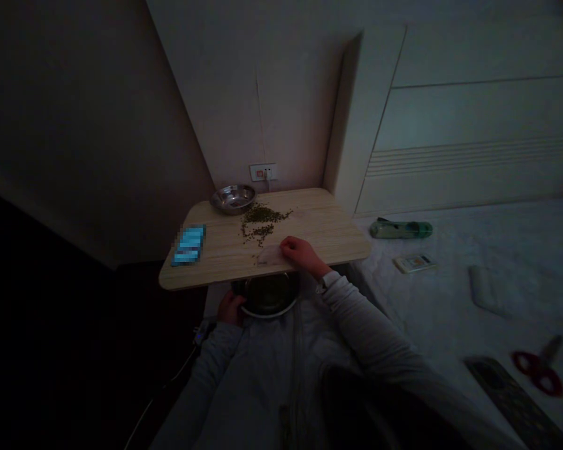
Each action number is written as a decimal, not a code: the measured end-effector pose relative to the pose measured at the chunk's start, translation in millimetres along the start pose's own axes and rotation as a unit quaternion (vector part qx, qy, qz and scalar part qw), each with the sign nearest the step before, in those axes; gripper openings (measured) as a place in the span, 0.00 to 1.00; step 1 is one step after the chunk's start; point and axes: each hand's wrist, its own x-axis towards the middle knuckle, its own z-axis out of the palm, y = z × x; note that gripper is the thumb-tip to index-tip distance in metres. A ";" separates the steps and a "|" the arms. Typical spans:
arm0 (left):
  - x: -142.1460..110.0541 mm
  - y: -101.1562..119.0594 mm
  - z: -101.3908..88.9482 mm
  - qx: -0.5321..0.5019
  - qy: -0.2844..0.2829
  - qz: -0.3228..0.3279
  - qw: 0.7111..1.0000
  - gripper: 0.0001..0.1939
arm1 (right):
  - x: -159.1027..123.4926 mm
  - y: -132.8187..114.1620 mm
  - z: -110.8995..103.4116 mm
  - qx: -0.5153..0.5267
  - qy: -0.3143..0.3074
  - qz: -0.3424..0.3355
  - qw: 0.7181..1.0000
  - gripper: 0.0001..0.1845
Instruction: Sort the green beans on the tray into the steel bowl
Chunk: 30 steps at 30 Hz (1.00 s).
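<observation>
Small green beans (263, 215) are spread ahead and left of the nearer right hand (301, 251), where a clear sheet (269, 254) is pinched; a dark bowl (268, 314) is gripped by the left hand (231, 308).

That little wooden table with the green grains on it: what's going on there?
A person is working bare-handed at the table. Their right hand holds a pale see-through piece near the front edge, while their left hand holds the rim of a dark round bowl below that edge. Most of the green grains lie scattered farther back, near a metal bowl; a few lie beside the see-through piece. It's too dim to tell what the grains are.
</observation>
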 end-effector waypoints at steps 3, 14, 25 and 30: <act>-1.7 0.7 1.9 -0.005 0.017 0.007 1.000 0.08 | 0.6 -0.3 0.5 -0.016 0.008 0.005 1.000 0.07; -3.0 0.1 0.4 -0.002 0.000 0.014 1.000 0.07 | 0.3 -0.1 2.0 -0.049 -0.008 -0.006 0.999 0.09; 1.9 -4.7 -1.3 -0.005 0.014 0.009 1.000 0.08 | 1.4 0.9 0.6 -0.033 -0.060 -0.038 0.997 0.10; -2.7 0.2 -0.4 -0.007 -0.010 0.007 1.000 0.08 | 1.3 -0.6 -1.1 -0.009 -0.087 -0.055 0.995 0.10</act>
